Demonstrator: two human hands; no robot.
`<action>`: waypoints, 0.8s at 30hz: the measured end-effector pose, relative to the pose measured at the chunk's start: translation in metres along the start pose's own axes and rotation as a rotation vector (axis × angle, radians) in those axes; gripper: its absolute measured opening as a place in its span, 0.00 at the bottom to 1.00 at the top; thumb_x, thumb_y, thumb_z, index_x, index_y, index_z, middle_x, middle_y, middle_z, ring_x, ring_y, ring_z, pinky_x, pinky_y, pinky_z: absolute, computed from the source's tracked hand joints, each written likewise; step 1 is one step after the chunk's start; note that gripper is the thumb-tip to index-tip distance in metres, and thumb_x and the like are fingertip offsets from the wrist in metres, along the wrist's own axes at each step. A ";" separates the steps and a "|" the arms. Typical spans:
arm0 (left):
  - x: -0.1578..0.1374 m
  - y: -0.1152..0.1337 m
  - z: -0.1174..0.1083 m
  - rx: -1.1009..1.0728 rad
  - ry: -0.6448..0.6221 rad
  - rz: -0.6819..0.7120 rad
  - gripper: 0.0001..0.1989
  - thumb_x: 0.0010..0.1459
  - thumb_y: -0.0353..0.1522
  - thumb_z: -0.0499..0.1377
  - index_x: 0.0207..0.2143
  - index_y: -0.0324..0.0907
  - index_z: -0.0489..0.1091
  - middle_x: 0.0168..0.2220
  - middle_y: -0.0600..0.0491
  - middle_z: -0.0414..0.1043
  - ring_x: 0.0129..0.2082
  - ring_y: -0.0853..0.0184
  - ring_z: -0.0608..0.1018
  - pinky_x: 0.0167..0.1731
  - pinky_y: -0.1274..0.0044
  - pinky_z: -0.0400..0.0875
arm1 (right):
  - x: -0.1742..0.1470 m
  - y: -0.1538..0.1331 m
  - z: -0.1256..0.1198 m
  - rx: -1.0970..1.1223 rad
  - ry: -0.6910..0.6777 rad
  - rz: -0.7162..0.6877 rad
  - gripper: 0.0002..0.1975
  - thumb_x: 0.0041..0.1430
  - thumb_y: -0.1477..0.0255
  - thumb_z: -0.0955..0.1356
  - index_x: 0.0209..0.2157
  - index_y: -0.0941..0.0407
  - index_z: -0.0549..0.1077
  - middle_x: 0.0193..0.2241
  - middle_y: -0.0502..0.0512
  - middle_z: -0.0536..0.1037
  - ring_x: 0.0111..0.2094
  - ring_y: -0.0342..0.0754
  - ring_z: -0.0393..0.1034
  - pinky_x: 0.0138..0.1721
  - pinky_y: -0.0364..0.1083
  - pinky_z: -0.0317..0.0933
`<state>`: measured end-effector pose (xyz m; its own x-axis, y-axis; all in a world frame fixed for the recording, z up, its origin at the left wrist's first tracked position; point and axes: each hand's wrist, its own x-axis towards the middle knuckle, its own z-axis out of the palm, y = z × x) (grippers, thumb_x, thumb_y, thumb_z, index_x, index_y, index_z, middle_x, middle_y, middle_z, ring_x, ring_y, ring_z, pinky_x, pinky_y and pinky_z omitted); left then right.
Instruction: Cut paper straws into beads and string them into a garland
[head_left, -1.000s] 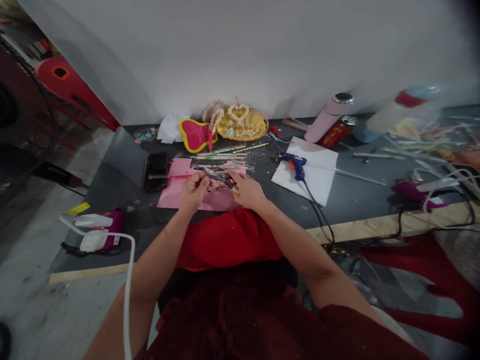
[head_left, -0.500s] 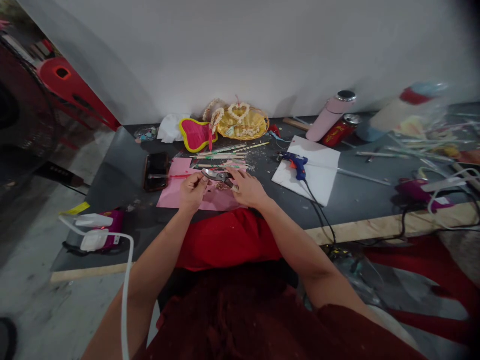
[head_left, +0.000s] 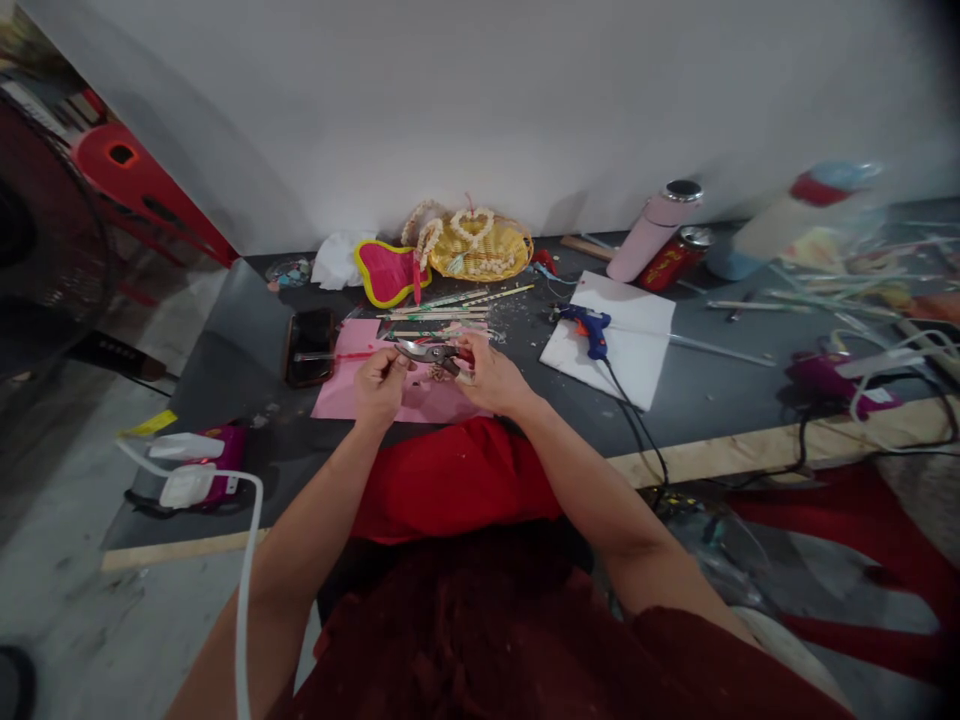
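My right hand (head_left: 491, 377) is wrapped round the handles of a pair of pruning shears (head_left: 426, 352), whose blades point left. At the blade tips, my left hand (head_left: 381, 385) is closed in a pinch; what lies between its fingers is too small to make out. Both hands are above a pink sheet (head_left: 341, 398). Small beige bits (head_left: 437, 373) lie on the sheet beneath the shears. Just beyond, several thin sticks (head_left: 442, 315) lie among scattered chips.
Behind the sticks stand a woven basket (head_left: 517, 250) and a pink-and-yellow bow-shaped piece (head_left: 386, 275). A phone (head_left: 310, 345) lies left. To the right are a blue glue gun (head_left: 594, 330) on a white board (head_left: 637, 375), a pink flask (head_left: 656, 235) and a red can (head_left: 675, 262).
My right fingers have curled further round the shears' handles. The left hand stays pinched by the blades. The whole view has shifted slightly.
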<state>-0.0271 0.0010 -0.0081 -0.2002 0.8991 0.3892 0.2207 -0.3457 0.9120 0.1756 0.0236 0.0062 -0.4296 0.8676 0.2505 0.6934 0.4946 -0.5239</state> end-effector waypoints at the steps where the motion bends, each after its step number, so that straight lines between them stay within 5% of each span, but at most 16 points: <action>1: 0.000 0.001 -0.001 0.026 0.005 0.011 0.10 0.58 0.36 0.57 0.26 0.41 0.71 0.24 0.54 0.71 0.23 0.71 0.68 0.25 0.79 0.61 | 0.000 -0.001 0.000 0.003 -0.003 0.004 0.22 0.58 0.65 0.64 0.52 0.57 0.58 0.47 0.61 0.73 0.47 0.52 0.69 0.44 0.49 0.61; 5: -0.002 0.005 -0.002 0.079 0.017 0.024 0.11 0.58 0.36 0.57 0.26 0.41 0.71 0.24 0.54 0.71 0.25 0.70 0.70 0.27 0.79 0.62 | 0.001 -0.001 -0.001 -0.034 -0.043 0.003 0.16 0.59 0.65 0.63 0.46 0.57 0.63 0.42 0.59 0.74 0.43 0.51 0.70 0.40 0.48 0.62; 10: -0.003 0.003 -0.004 0.073 0.014 0.007 0.12 0.58 0.37 0.56 0.26 0.41 0.71 0.23 0.54 0.70 0.23 0.71 0.68 0.25 0.79 0.60 | 0.003 0.005 0.003 -0.085 -0.058 -0.142 0.09 0.60 0.67 0.62 0.38 0.56 0.70 0.52 0.60 0.68 0.51 0.49 0.65 0.48 0.48 0.62; 24: -0.007 0.004 -0.004 0.074 0.016 0.018 0.10 0.58 0.37 0.57 0.29 0.41 0.73 0.24 0.54 0.71 0.22 0.73 0.68 0.25 0.80 0.61 | -0.007 -0.009 -0.007 -0.301 -0.140 -0.150 0.15 0.58 0.71 0.61 0.48 0.56 0.68 0.61 0.58 0.59 0.54 0.57 0.59 0.48 0.56 0.61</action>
<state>-0.0282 -0.0076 -0.0069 -0.2103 0.8885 0.4078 0.2944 -0.3402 0.8931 0.1767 0.0130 0.0151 -0.6000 0.7791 0.1814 0.7470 0.6269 -0.2215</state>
